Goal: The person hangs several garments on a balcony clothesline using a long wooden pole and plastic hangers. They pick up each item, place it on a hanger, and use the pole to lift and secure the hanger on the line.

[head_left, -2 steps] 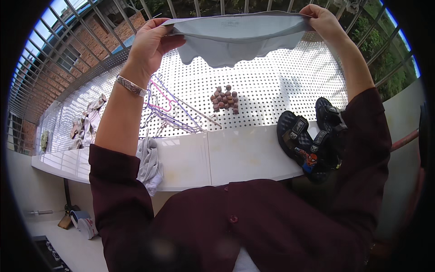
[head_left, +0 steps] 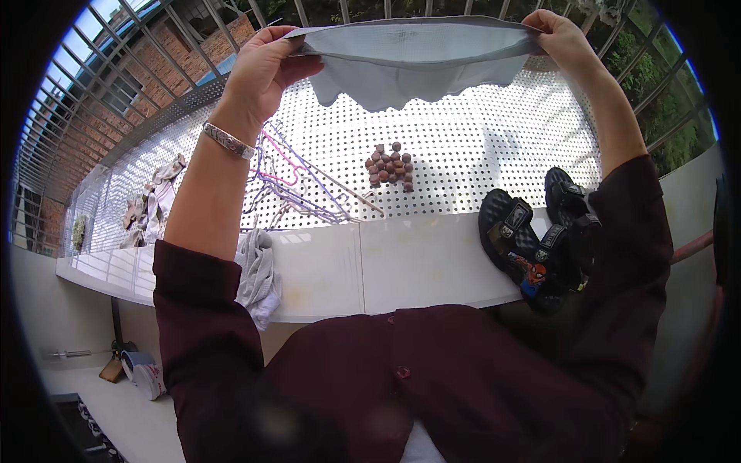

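Both hands are still holding the grey cloth (head_left: pixel 413 65) stretched overhead, left hand (head_left: pixel 258 73) and right hand (head_left: pixel 567 42) pinching its corners with closed fingers; nothing has visibly shifted.

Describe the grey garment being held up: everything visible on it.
The grey garment is a small piece of pale grey, soft-looking knit cloth, stretched flat and wide along its straight upper band. The left hand pinches one end, the right hand the other. Its lower edge hangs loose in uneven curves. It is held in the air above the white perforated shelf, touching nothing but the two hands.
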### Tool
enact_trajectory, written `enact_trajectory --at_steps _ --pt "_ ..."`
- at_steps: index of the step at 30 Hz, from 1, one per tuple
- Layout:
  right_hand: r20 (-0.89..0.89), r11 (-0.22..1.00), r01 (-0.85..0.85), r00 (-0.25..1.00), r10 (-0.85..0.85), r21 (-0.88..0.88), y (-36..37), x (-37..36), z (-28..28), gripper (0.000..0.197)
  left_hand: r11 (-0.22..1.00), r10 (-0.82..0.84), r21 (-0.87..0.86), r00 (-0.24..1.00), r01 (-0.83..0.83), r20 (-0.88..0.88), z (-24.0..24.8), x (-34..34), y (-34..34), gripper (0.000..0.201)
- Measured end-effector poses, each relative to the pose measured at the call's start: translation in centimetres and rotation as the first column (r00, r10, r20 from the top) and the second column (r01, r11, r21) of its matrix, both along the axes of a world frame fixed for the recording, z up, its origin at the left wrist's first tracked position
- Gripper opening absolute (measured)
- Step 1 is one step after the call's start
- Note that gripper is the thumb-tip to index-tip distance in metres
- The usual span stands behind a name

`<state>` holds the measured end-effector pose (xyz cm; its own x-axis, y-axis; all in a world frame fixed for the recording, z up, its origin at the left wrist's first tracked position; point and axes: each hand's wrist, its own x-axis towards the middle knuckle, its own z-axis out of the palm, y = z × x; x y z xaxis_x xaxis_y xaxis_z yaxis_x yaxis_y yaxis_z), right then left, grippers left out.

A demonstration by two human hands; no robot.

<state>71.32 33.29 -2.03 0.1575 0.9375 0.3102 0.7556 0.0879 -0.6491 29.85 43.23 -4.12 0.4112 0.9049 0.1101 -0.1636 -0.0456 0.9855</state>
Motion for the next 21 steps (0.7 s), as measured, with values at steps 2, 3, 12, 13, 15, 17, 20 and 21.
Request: enact_trajectory --at_steps 2,3,12,13,15,17,20,21 --pt "0.043 0.999 -0.04 0.998 0.041 -0.025 -0.1 -0.1 0.1 0.017 0.999 -0.041 0.005 0.999 0.041 -0.013 -0.2 -0.7 0.4 0.015" --pt "0.069 0.997 -0.057 0.996 0.061 -0.049 0.0 0.2 0.1 0.017 0.997 -0.078 0.004 0.997 0.078 -0.025 -0.4 -1.1 0.6 0.015" --pt "0.114 0.987 0.014 0.994 0.004 -0.157 0.8 -1.0 -2.5 0.017 0.989 -0.111 -0.105 0.992 0.105 -0.06 -2.6 0.7 2.3 0.012" --pt "0.137 0.983 0.026 0.991 -0.001 -0.18 1.2 -0.3 -3.0 0.021 0.99 -0.091 -0.111 0.995 0.086 -0.038 -3.0 1.8 2.4 0.012" --pt "0.24 0.991 0.1 0.968 -0.077 -0.087 1.7 0.0 -3.5 0.021 0.992 -0.03 -0.122 1.0 0.031 0.008 -3.6 3.5 2.6 0.012" --pt "0.258 0.984 0.179 0.951 -0.171 -0.007 1.9 1.2 -4.0 0.021 0.992 -0.053 -0.11 0.996 0.061 0.073 -4.5 5.3 3.4 0.011" --pt "0.292 0.964 0.263 0.921 -0.259 0.025 1.5 3.1 -4.6 0.021 0.993 -0.062 -0.089 0.99 0.074 0.123 -5.3 7.8 3.5 0.013" --pt "0.299 0.959 0.281 0.914 -0.274 0.019 1.5 3.4 -5.0 0.021 0.996 -0.056 -0.07 0.994 0.063 0.098 -5.8 8.4 3.4 0.014"
